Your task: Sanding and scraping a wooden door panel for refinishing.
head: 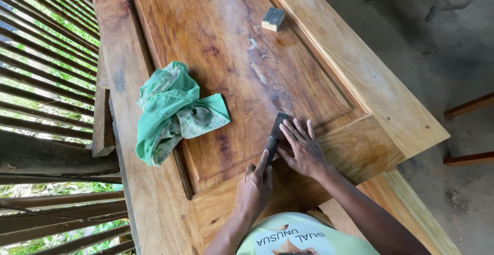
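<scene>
While flat on door (pixel 221 54) | dark scraper (pixel 274 134): left hand (pixel 254 188) grips, right hand (pixel 303 149) presses open.

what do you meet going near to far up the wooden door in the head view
left hand → right hand → dark scraper → green cloth → sanding block

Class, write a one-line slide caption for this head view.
Both hands, left and right, press a dark scraper onto a wooden door beside a green cloth.
</scene>
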